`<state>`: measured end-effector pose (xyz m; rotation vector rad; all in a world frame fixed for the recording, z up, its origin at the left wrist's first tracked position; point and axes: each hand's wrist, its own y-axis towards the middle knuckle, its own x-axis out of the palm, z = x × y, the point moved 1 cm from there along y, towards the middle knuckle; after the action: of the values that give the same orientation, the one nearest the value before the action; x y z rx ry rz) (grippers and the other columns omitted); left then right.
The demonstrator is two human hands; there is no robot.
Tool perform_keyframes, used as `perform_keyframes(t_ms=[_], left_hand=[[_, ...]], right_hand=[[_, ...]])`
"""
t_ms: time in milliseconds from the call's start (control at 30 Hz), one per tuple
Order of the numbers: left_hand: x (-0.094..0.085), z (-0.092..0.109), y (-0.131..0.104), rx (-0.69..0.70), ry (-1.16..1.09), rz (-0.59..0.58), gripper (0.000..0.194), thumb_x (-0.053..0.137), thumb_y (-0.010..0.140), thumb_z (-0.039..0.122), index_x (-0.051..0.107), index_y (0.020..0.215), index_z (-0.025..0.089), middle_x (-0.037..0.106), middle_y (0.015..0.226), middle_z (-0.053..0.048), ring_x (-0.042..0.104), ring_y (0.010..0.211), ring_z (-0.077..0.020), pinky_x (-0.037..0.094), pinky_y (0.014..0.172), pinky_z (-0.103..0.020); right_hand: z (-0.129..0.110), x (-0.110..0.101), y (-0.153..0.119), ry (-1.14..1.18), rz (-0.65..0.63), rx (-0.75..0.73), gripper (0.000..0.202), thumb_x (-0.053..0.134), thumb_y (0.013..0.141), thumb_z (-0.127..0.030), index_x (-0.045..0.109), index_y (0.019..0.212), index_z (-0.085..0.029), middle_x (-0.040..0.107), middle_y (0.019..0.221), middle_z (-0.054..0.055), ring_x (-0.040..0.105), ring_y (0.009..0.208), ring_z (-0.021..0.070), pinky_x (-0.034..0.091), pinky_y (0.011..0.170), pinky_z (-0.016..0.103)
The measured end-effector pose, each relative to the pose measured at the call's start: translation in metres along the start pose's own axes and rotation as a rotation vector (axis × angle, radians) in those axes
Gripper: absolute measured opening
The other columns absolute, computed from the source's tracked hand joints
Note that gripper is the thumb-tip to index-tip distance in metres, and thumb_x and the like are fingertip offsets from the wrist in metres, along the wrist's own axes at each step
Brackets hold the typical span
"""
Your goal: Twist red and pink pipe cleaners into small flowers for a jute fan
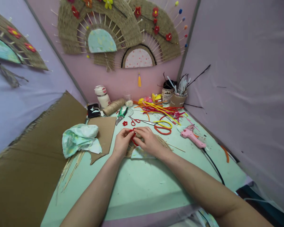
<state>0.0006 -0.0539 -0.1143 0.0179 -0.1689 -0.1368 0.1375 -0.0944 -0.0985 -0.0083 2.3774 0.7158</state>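
Note:
Both hands meet over the middle of the table, closed on a red pipe cleaner (133,137) bent into a curved shape. My left hand (122,142) pinches it from the left, and my right hand (147,140) holds it with thumb and index finger. Beneath the hands lies a twine-woven fan piece (164,142) with a pale green cloth part (142,154), partly hidden by them. Just beyond sits a small red flower (125,123), beside small red scissors (133,120). Larger scissors with yellow and orange handles (162,127) lie behind my right hand.
A pink glue gun (192,137) with a black cord lies right. Green-handled pruners (122,115), pipe cleaners (159,110), a twine roll (114,106) and a white bottle (102,96) stand or lie behind. Cardboard (106,132), crumpled cloth (79,138) and thin sticks (73,167) are left.

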Motion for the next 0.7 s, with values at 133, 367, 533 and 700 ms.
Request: perform_keyframes(t_ms=[133,367,533,700], left_hand=[[0.0041,0.0022,-0.0037,-0.059,-0.039,-0.008,0.029,0.072,0.064,0.036,0.057,0.08,0.017,0.059,0.068,0.003,0.055,0.059,-0.0097,0.042,0.054,-0.02],[0.0072,0.0049,-0.0074,-0.137,-0.079,-0.076,0.032,0.074,0.063,0.037,0.056,0.082,0.018,0.059,0.063,0.004,0.054,0.052,-0.0092,0.042,0.049,-0.02],[0.0038,0.0061,-0.004,-0.146,-0.105,-0.091,0.033,0.075,0.061,0.036,0.057,0.082,0.017,0.062,0.067,0.002,0.059,0.058,-0.0117,0.046,0.057,-0.023],[-0.0012,0.0092,0.0,-0.129,-0.14,-0.038,0.033,0.077,0.059,0.032,0.056,0.079,0.016,0.064,0.071,0.001,0.061,0.065,-0.0119,0.046,0.063,-0.023]], right_hand=[[0.0006,-0.0021,0.0003,-0.044,0.0,-0.04,0.03,0.047,0.088,-0.024,0.059,0.114,-0.018,0.061,0.117,0.009,0.05,0.109,0.0191,0.039,0.097,0.036],[0.0062,-0.002,0.0007,-0.04,-0.018,-0.02,0.03,0.043,0.089,-0.025,0.063,0.11,-0.017,0.057,0.124,0.012,0.051,0.116,0.0194,0.037,0.102,0.036],[0.0029,-0.0005,0.0008,0.047,-0.044,0.017,0.034,0.044,0.087,-0.023,0.058,0.118,-0.017,0.057,0.125,0.011,0.051,0.117,0.0185,0.038,0.102,0.036],[-0.0014,0.0052,0.0006,0.204,-0.104,0.109,0.048,0.053,0.082,-0.025,0.048,0.129,-0.016,0.043,0.139,0.012,0.038,0.129,0.02,0.035,0.106,0.037]])
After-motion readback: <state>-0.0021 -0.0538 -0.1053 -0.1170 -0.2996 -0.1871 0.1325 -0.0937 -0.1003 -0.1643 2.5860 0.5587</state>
